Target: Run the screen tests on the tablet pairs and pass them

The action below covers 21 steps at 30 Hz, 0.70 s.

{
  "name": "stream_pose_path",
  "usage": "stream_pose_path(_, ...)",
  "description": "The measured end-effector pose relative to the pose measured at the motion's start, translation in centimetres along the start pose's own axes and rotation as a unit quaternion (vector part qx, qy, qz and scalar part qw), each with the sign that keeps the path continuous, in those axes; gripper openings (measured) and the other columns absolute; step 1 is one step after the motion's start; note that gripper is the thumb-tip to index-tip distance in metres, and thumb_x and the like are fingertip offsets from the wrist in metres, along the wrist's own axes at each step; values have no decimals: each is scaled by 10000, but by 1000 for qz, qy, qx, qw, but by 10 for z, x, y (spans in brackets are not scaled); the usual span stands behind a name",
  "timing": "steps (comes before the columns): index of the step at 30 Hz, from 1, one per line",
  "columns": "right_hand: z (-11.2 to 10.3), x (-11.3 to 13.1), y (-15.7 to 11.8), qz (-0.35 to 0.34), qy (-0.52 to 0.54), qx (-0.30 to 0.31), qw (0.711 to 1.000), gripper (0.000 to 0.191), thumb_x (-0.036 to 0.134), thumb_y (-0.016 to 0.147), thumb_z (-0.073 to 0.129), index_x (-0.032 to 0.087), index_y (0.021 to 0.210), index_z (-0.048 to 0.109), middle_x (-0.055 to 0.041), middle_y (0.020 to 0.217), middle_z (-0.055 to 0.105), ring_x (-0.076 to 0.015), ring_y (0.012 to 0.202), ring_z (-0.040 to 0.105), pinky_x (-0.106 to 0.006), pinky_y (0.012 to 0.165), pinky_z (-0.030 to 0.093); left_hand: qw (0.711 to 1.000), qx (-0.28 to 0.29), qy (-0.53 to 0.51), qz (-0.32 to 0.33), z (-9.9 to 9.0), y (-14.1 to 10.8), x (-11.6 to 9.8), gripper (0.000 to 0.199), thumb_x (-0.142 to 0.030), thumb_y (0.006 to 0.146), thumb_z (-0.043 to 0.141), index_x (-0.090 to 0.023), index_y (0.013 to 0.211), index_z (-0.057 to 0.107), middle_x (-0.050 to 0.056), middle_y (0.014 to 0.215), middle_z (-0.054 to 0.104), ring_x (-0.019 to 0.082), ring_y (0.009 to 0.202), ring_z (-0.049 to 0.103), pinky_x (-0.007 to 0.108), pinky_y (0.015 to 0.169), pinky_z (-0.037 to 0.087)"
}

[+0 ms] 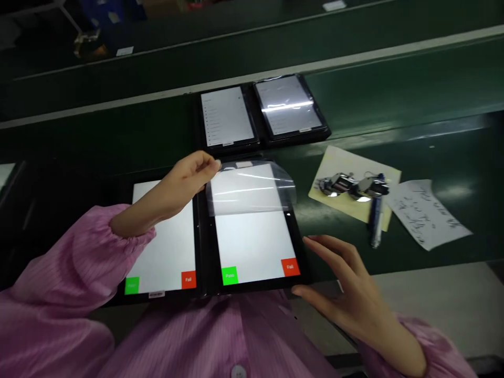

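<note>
My left hand [192, 176] pinches the upper left corner of a clear protective film [252, 191], which curls up over the top half of a tablet [255, 239]. That tablet's lit white screen shows a green "Pass" box at lower left and a red "Fail" box at lower right. My right hand [342, 283] hovers at the tablet's lower right corner, fingers apart, holding nothing. Under my left forearm lies a second tablet [169, 257] with the same white screen and coloured boxes, partly hidden by the arm.
Two more tablets, one at left [226, 118] and one at right [289, 105], lie farther back. To the right are a yellowish paper [354, 157], shiny metal items [336, 185], a pen [377, 220] and a handwritten white note [427, 215]. A pale ledge [441, 42] crosses the green surface.
</note>
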State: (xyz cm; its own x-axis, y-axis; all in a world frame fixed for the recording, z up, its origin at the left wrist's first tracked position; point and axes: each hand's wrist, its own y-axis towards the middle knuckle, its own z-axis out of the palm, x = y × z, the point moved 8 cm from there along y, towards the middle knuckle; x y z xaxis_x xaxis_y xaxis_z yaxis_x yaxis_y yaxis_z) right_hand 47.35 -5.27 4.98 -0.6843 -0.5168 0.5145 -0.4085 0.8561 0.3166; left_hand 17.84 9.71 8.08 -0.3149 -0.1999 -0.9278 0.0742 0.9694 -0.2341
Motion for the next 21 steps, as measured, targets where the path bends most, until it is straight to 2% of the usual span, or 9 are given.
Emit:
stream_pose_path(2, 11, -10, -13, 52, 9, 2, 999, 825, 648, 968, 676, 289, 1646, 372, -164, 1393, 560, -331, 1260, 644, -452, 930, 658, 1000, 9, 0, 2, 6, 1, 6, 411, -621, 921, 718, -217, 986, 682, 76, 1186, 689, 318, 1274, 599, 594, 1081, 546)
stream_pose_path(3, 17, -13, -19, 69, 22, 4, 997, 835, 657, 964, 675, 304, 1652, 360, -158, 1409, 555, -326, 1274, 645, -447, 943, 660, 1000, 4, -1, 3, 6, 1, 7, 454, -663, 894, 724, -224, 1003, 682, 79, 1194, 687, 324, 1276, 592, 611, 1087, 534)
stream_pose_path(6, 30, -16, -33, 90, 71, -11, 993, 726, 579, 979, 704, 344, 1609, 430, -122, 1404, 581, -286, 1247, 674, -408, 965, 655, 1000, -26, -6, -9, 2, 2, 11, 537, -735, 812, 757, -232, 974, 661, 78, 1171, 681, 332, 1262, 590, 662, 1099, 501)
stream_pose_path(9, 25, -19, -34, 103, 104, -28, 989, 654, 525, 939, 780, 358, 1525, 542, -96, 1367, 624, -268, 1192, 704, -383, 942, 656, 999, -35, -14, -23, 2, 3, 10, 535, -726, 794, 776, -231, 943, 637, 72, 1171, 672, 319, 1255, 591, 651, 1101, 502)
stream_pose_path(13, 7, -39, 0, 140, 200, 1, 970, 537, 527, 905, 812, 365, 1396, 668, -55, 1128, 733, -226, 957, 743, -327, 783, 654, 998, -56, -38, 17, -13, 8, -14, 464, -653, 846, 769, -216, 934, 638, 69, 1200, 681, 292, 1233, 617, 589, 1108, 522)
stream_pose_path(16, 3, -60, 50, 210, 346, 33, 914, 687, 662, 983, 640, 297, 1554, 531, -60, 965, 758, -188, 711, 705, -336, 676, 637, 988, -79, -50, 122, -35, -3, -47, 364, -582, 936, 721, -224, 943, 654, 54, 1192, 722, 250, 1210, 664, 499, 1148, 509)
stream_pose_path(17, 8, -64, 68, 231, 382, 57, 893, 762, 703, 1004, 565, 267, 1617, 442, -73, 970, 767, -187, 670, 699, -345, 650, 634, 986, -54, -47, 151, -35, -12, -54, 333, -561, 964, 699, -232, 935, 654, 48, 1170, 745, 238, 1180, 690, 465, 1123, 532)
stream_pose_path(19, 19, -63, 105, 236, 393, 124, 880, 803, 739, 1043, 409, 204, 1641, 388, -103, 984, 781, -196, 647, 710, -351, 612, 627, 983, 74, 3, 169, -18, -38, -55, 292, -525, 1024, 626, -249, 940, 670, 38, 1124, 788, 230, 1104, 743, 445, 1082, 570)
stream_pose_path(21, 30, -54, 134, 202, 341, 180, 900, 742, 713, 1076, 298, 146, 1415, 638, -114, 894, 778, -204, 625, 714, -330, 558, 592, 954, 237, 114, 143, 14, -76, -34, 276, -506, 1056, 569, -270, 1050, 711, 35, 1156, 808, 246, 1110, 767, 505, 1173, 515)
